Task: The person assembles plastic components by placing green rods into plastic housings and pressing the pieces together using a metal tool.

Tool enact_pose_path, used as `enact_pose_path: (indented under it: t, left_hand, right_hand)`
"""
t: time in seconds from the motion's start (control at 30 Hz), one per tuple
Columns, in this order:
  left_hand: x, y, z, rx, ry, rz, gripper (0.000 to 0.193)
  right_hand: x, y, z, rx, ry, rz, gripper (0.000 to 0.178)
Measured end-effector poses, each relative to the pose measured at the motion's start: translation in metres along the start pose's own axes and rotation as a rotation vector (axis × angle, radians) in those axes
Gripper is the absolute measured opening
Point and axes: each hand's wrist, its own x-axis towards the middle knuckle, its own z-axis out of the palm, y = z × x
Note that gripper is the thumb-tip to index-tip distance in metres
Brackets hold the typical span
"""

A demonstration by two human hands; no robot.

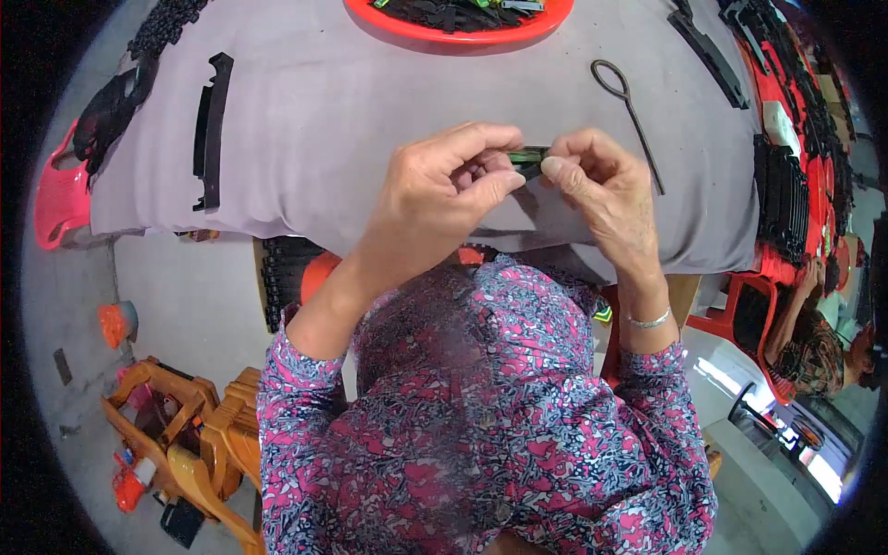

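Observation:
Over the near part of the cloth-covered table, my left hand (pixel 444 180) and my right hand (pixel 606 180) meet around a small black and green piece (pixel 527 157). Each hand pinches one end of it between thumb and fingers. Its exact kind is hard to make out, since the fingertips cover much of it. Right of my right hand lies a dark metal rod with a looped end (pixel 631 116). A long black plastic strip (pixel 212 134) lies at the left of the table.
At the far edge stands a red basin (pixel 444 39) holding many small black and green pieces. More black strips (pixel 710 55) lie at the far right, beside stacked black parts (pixel 784 199). Another person (pixel 819 347) sits at the right. A wooden chair (pixel 176 416) stands at lower left.

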Motion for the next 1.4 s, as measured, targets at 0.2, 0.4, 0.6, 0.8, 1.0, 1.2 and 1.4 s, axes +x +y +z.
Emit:
enact_pose_path:
  t: [0.2, 0.4, 0.6, 0.8, 1.0, 1.2, 1.4]
  left_hand:
    - [-0.003, 0.009, -0.003, 0.084, -0.086, -0.093, 0.028]
    - [0.007, -0.005, -0.010, 0.411, -0.020, 0.308, 0.037]
    - [0.014, -0.022, -0.007, 0.676, -0.005, 0.381, 0.040]
    - [0.011, -0.029, -0.002, 0.660, -0.005, 0.305, 0.035]
    - [0.009, -0.029, 0.000, 0.641, -0.008, 0.301, 0.033]
    - [0.010, -0.032, -0.002, 0.601, -0.016, 0.312, 0.036]
    - [0.006, -0.028, -0.006, 0.582, -0.005, 0.304, 0.037]
  right_hand:
    - [-0.013, 0.007, 0.001, 0.131, 0.030, 0.118, 0.012]
    - [-0.012, 0.007, 0.000, 0.191, 0.152, 0.187, 0.012]
    - [0.003, 0.012, 0.002, 0.075, 0.257, 0.211, 0.016]
    - [0.005, 0.011, 0.014, -0.057, 0.244, 0.170, 0.020]
    - [0.006, 0.012, 0.018, -0.128, 0.229, 0.199, 0.023]
    - [0.012, 0.018, 0.019, -0.227, 0.254, 0.169, 0.023]
    - [0.011, 0.008, 0.027, -0.548, 0.318, 0.045, 0.020]
